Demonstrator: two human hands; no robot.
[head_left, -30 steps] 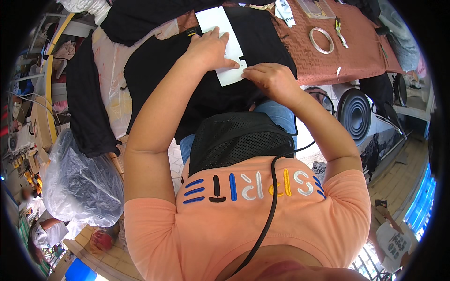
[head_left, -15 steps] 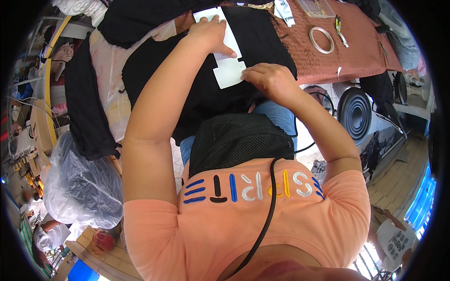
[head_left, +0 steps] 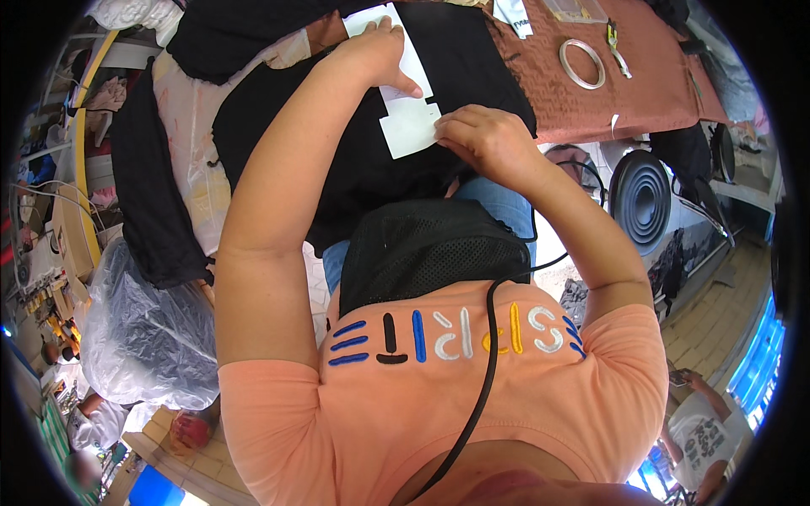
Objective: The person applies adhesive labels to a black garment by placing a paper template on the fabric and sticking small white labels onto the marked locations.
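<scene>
A white card template with notched edges lies flat on a piece of black fabric spread over the table in front of me. My left hand rests open on the upper part of the card, its fingers spread and thumb out to the side. By the card's lower right edge, my right hand is closed, thumb and fingertips pinched together. Whatever sits in that pinch, if anything, is too small to make out.
A reddish-brown cloth covers the table at right, holding a pale tape ring, a yellow-and-white tool and a clear box. More black fabric hangs at left, above a clear plastic bag. Another person is at lower right.
The whole view has shifted slightly. Both hands keep nearly the same places at the card. More of the person at the lower right shows now.
</scene>
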